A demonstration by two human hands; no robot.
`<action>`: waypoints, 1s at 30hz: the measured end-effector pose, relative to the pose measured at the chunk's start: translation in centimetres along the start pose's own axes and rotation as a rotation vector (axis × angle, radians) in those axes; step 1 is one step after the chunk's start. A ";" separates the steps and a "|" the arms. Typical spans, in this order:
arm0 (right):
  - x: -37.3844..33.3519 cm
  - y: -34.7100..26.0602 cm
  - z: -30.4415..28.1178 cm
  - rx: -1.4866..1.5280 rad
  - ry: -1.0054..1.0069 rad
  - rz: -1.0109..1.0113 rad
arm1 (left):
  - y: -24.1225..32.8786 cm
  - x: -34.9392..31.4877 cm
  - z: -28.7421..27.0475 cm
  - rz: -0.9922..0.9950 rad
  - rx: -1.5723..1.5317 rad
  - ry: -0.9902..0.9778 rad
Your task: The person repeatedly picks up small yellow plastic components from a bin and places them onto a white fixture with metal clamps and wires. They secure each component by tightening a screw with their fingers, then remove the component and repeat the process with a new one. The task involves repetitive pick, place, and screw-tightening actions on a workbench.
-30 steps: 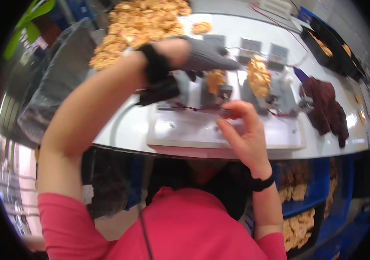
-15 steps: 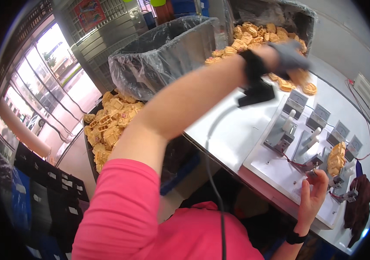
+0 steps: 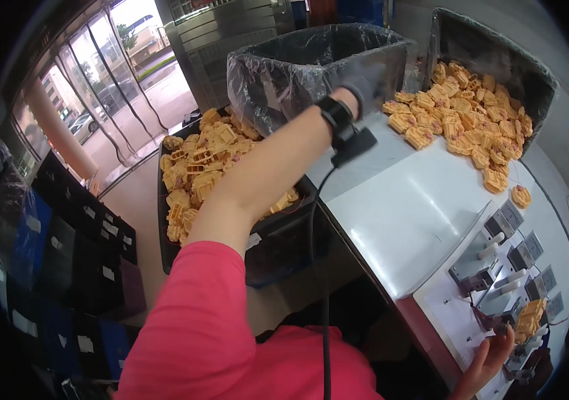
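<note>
My left hand [image 3: 366,85], in a grey glove, is stretched out at the front right corner of a black bin [image 3: 278,93] lined with clear plastic. Motion smears its fingers, so whether it holds anything is unclear. My right hand [image 3: 492,357] is bare, its fingers apart, beside a white-topped test fixture [image 3: 461,327] with metal blocks, white pegs and small meters. Its fingertips are close to a small dark part of the fixture. Just beyond them, a yellow moulded plastic part [image 3: 530,321] sits on one of the fixture's stations.
Many yellow parts [image 3: 458,113] spill from a tipped, lined bin [image 3: 491,53] onto the white table [image 3: 391,200]. One loose part [image 3: 520,196] lies near the meters. At left stands a black crate [image 3: 166,247] heaped with similar parts. A cable [image 3: 312,247] hangs from my left wrist.
My left hand has swung left, from the yellow parts near the fixture to the lined bin's corner. The view has turned too. My right hand remains beside the fixture.
</note>
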State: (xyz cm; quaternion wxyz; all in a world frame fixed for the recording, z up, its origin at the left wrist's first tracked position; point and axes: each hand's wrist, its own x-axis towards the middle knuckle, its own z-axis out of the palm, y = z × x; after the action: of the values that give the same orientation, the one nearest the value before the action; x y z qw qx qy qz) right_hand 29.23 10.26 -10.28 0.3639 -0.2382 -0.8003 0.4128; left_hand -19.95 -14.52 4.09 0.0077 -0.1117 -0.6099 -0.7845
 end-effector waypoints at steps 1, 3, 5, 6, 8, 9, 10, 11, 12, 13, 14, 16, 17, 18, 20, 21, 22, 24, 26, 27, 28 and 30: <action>0.1 -1.3 0.1 -0.132 0.008 -0.092 | -2.6 -0.7 0.5 0.008 -0.011 -0.149; 0.2 -3.5 -0.1 -0.354 0.027 -0.280 | -8.3 -4.7 2.0 0.070 0.165 -0.436; -0.4 -3.2 -2.6 -0.493 0.128 -0.259 | -10.2 -13.2 5.3 0.277 0.621 -0.607; -0.8 -2.6 -3.9 -0.546 0.169 -0.254 | -11.9 -16.7 5.7 0.395 0.625 -0.692; -1.5 -1.4 -6.1 -0.736 0.135 -0.223 | -11.6 -21.6 7.4 0.247 0.773 -0.893; -1.5 -1.0 -6.7 -0.832 0.113 -0.208 | -12.5 -23.2 7.8 0.217 0.796 -0.909; -1.2 -0.9 -6.7 -0.821 0.091 -0.255 | -13.5 -24.2 8.2 0.196 0.809 -0.903; -0.9 -0.8 -6.8 -0.810 0.069 -0.303 | -14.0 -24.9 8.6 0.167 0.765 -0.884; -0.7 -0.6 -6.8 -0.798 0.045 -0.348 | -14.3 -25.4 8.9 0.135 0.722 -0.866; -0.5 -0.5 -7.0 -0.795 0.043 -0.308 | -14.5 -25.8 9.1 0.127 0.706 -0.840; -0.4 -0.3 -7.5 -0.793 0.040 -0.269 | -14.8 -26.3 9.2 0.119 0.689 -0.814; 0.0 -0.1 -8.3 -0.885 0.054 -0.212 | -14.7 -26.6 9.4 0.113 0.695 -0.789; 0.2 -0.1 -8.7 -0.984 0.071 -0.194 | -14.6 -26.6 9.3 0.113 0.713 -0.792; 0.3 -0.3 -8.7 -1.084 0.089 -0.177 | -14.5 -26.6 9.3 0.113 0.730 -0.795; 0.4 -1.3 -8.4 -0.931 0.097 -0.058 | -14.4 -26.5 9.3 0.116 0.758 -0.797; -0.3 -0.7 -9.8 -0.924 0.056 0.023 | -14.1 -26.5 9.3 0.129 0.763 -0.811; -0.9 0.1 -11.1 -0.913 0.010 0.103 | -14.0 -26.4 9.3 0.125 0.748 -0.815; -1.4 1.3 -12.5 -0.819 0.019 0.118 | -13.9 -26.3 9.2 0.113 0.721 -0.819; -1.6 2.1 -13.2 -0.724 0.035 0.093 | -13.9 -26.4 9.2 0.101 0.725 -0.813; -1.7 2.5 -13.4 -0.691 0.036 0.083 | -13.9 -26.4 9.1 0.097 0.726 -0.808; -1.8 2.7 -13.7 -0.663 0.036 0.076 | -13.9 -26.3 9.1 0.092 0.727 -0.811; -2.1 3.1 -14.2 -0.621 0.036 0.073 | -14.0 -26.3 9.1 0.086 0.727 -0.818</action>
State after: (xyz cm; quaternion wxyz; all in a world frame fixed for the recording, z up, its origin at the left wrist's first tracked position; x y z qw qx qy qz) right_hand 41.88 17.45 -8.02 0.2729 -0.3739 -0.8724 0.1570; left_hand 5.12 -5.44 -11.98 -0.1597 -0.4224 -0.7900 -0.4147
